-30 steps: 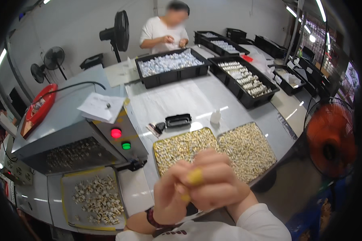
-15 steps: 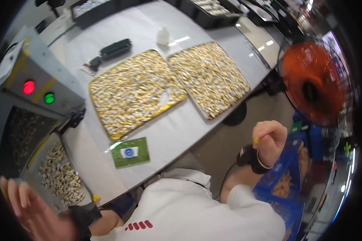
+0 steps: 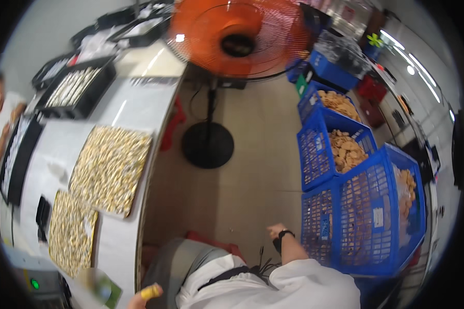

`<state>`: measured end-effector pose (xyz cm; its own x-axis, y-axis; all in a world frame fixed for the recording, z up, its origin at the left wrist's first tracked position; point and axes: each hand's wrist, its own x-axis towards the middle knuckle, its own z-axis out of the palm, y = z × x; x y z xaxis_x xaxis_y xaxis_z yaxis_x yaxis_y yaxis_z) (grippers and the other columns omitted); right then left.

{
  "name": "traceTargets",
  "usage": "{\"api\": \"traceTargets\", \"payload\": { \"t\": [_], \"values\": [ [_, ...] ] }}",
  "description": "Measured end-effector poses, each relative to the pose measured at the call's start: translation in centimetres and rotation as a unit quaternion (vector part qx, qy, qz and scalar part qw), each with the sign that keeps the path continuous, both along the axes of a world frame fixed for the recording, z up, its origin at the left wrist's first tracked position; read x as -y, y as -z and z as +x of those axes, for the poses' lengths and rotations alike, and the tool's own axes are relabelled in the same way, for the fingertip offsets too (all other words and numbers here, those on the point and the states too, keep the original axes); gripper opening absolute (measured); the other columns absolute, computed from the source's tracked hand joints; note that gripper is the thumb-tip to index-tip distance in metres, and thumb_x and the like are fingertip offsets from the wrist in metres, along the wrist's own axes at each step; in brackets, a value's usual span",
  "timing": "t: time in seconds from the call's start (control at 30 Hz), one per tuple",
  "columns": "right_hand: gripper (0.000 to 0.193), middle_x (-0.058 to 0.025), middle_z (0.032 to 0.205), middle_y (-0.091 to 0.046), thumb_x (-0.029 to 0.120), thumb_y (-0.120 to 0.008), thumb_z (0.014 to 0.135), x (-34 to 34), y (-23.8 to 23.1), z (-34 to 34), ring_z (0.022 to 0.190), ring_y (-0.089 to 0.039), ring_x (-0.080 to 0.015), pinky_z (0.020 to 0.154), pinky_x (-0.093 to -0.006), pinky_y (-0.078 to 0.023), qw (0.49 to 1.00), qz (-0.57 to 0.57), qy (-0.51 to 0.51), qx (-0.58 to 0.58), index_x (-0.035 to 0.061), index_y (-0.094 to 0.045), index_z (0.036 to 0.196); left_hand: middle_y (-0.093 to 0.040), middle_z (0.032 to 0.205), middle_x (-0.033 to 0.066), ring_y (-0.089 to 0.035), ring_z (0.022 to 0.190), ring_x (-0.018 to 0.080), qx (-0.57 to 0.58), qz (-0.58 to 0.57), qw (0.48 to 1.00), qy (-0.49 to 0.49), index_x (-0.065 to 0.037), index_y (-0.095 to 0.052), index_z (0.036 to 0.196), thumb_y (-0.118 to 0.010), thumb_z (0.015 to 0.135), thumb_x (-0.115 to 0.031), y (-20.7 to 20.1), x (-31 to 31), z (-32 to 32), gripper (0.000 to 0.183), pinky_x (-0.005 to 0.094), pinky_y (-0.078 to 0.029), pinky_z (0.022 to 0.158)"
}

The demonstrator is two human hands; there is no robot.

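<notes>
At the lower edge, left of my body, my left hand [image 3: 145, 297] shows only in part. A yellow cover or band [image 3: 150, 292] wraps one finger; the other fingers are cut off or lost in blur. A smeared pale patch lies beside it, partly over a green packet [image 3: 110, 291] on the table. My right hand [image 3: 277, 230] hangs above the floor, left of the blue crates, its fingers curled in with nothing visible in them. A black band circles that wrist. Two trays of small gold-and-white wrapped pieces, the farther tray [image 3: 111, 167] and the nearer tray [image 3: 72, 234], lie on the table.
An orange fan [image 3: 237, 38] stands ahead on a round black base [image 3: 207, 145]. Blue crates [image 3: 366, 221] of tan, flat pieces line the right side. Red stools [image 3: 175, 123] stand by the table. Another person [image 3: 2, 118] is at the far left, near black trays [image 3: 77, 87].
My view has swung right, from the table to the floor and crates. The machine has slid to the lower left corner. My right hand has lowered, and my left hand is now mostly out of view.
</notes>
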<state>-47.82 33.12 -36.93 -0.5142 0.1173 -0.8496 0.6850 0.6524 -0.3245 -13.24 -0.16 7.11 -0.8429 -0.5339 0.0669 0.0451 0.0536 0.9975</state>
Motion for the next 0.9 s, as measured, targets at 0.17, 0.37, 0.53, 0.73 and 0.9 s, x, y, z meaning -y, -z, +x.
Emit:
{"api": "traceTargets", "payload": {
  "t": [0.17, 0.37, 0.53, 0.73, 0.9],
  "values": [
    [0.04, -0.0138, 0.075, -0.062, 0.029, -0.074, 0.073, -4.0, 5.3, 2.2, 0.054, -0.055, -0.0197, 0.047, -0.0332, -0.045, 0.998, -0.056, 0.007, 0.02, -0.0015, -0.063, 0.096, -0.025, 0.143, 0.0221, -0.024, 0.131, 0.0406, 0.295, -0.543, 0.787, -0.012, 0.001, -0.037, 0.132, -0.062, 0.078, -0.023, 4.8, 0.8, -7.2, 0.064, 0.0531, -0.019, 0.105],
    [0.056, -0.0169, 0.119, -0.051, 0.038, -0.067, 0.078, -5.5, 2.7, 3.3, 0.097, -0.055, -0.0245, 0.076, -0.036, -0.049, 0.986, -0.113, 0.074, 0.101, -0.001, -0.054, 0.116, -0.017, 0.146, 0.0237, -0.008, 0.138, 0.0388, 0.349, -0.659, 0.659, -0.093, -0.004, -0.026, 0.14, -0.067, 0.073, -0.023, 12.7, 3.8, -10.1, 0.08, 0.0546, -0.009, 0.109],
    [0.05, -0.0151, 0.109, -0.059, 0.034, -0.067, 0.078, -7.7, 5.2, 7.3, 0.097, -0.058, -0.0243, 0.077, -0.0348, -0.05, 0.993, -0.068, 0.027, 0.095, -0.0017, -0.057, 0.112, -0.019, 0.144, 0.0265, -0.012, 0.137, 0.0394, 0.37, -0.709, 0.585, -0.134, -0.009, -0.027, 0.141, -0.067, 0.075, -0.027, 13.5, 3.7, -8.4, 0.079, 0.0558, -0.012, 0.108],
    [0.041, -0.0112, 0.094, -0.066, 0.027, -0.065, 0.075, -8.3, 13.1, 13.4, 0.091, -0.062, -0.0241, 0.082, -0.0357, -0.049, 0.992, -0.036, -0.023, 0.119, 0.0036, -0.061, 0.109, -0.029, 0.142, 0.0229, -0.028, 0.131, 0.0404, 0.359, -0.673, 0.613, -0.204, -0.001, -0.034, 0.136, -0.056, 0.087, -0.033, 13.4, 2.0, -3.6, 0.062, 0.0515, -0.033, 0.1],
    [0.035, -0.0147, 0.105, -0.064, 0.029, -0.058, 0.078, -4.7, 19.5, 12.7, 0.099, -0.06, -0.0294, 0.086, -0.0382, -0.046, 0.96, 0.042, -0.267, 0.076, 0.0063, -0.062, 0.105, -0.056, 0.106, 0.0196, -0.055, 0.096, 0.0294, 0.318, -0.273, 0.771, -0.48, 0.001, -0.05, 0.115, -0.055, 0.089, -0.018, 14.1, -3.6, 3.2, 0.033, 0.0385, -0.044, 0.084]
  ]
}}
